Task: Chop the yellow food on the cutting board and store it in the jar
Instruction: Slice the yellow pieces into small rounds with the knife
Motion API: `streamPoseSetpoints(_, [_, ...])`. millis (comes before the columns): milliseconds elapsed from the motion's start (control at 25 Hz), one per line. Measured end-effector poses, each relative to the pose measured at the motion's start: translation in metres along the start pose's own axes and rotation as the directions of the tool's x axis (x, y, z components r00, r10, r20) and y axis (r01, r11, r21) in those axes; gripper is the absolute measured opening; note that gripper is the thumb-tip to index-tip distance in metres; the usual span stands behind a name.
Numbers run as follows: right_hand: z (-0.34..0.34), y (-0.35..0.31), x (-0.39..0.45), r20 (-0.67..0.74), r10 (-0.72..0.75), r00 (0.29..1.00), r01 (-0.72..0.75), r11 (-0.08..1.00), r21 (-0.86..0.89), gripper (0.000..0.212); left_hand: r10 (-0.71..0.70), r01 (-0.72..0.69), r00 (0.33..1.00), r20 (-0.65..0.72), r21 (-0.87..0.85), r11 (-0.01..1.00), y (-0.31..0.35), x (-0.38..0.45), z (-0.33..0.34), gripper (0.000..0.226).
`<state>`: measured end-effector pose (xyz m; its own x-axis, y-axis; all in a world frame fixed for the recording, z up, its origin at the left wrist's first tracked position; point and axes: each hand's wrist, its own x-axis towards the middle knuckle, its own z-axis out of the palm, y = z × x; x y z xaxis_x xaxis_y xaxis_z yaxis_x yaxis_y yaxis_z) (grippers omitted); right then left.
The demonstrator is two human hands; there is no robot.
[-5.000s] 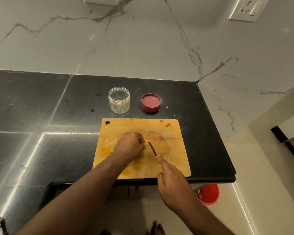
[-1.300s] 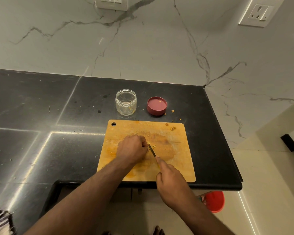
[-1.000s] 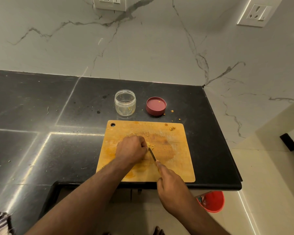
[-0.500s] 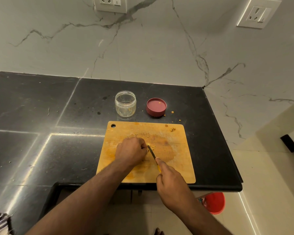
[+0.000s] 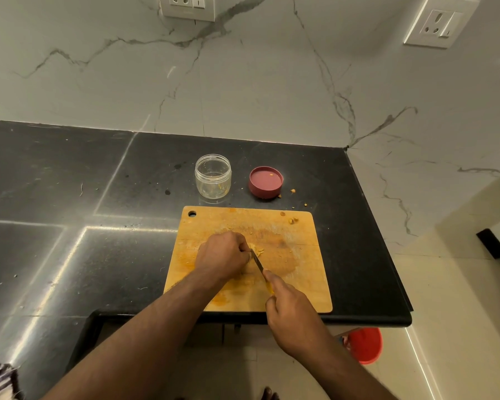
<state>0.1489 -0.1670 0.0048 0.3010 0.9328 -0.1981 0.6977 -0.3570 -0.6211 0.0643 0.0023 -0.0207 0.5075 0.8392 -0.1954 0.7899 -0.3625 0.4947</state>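
Knife (image 5: 257, 262) edged closer to left hand (image 5: 223, 256); jar (image 5: 213, 175), lid (image 5: 266, 182) behind board (image 5: 300, 272).

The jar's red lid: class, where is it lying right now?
In the head view, the red lid lies upturned on the black counter, just right of the open jar and beyond the cutting board.

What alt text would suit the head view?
A left hand steadies yellow food on a wooden cutting board while the right hand cuts with a knife. Behind stand an open jar and its red lid.
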Motion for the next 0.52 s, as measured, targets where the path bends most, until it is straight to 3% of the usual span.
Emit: streamPoseSetpoints(520, [-0.012, 0.017, -0.017, -0.066, 0.053, 0.996, -0.049, 0.997, 0.064, 0.051, 0.038, -0.039, 0.999, 0.025, 0.028, 0.999, -0.002, -0.001, -0.005, 0.016])
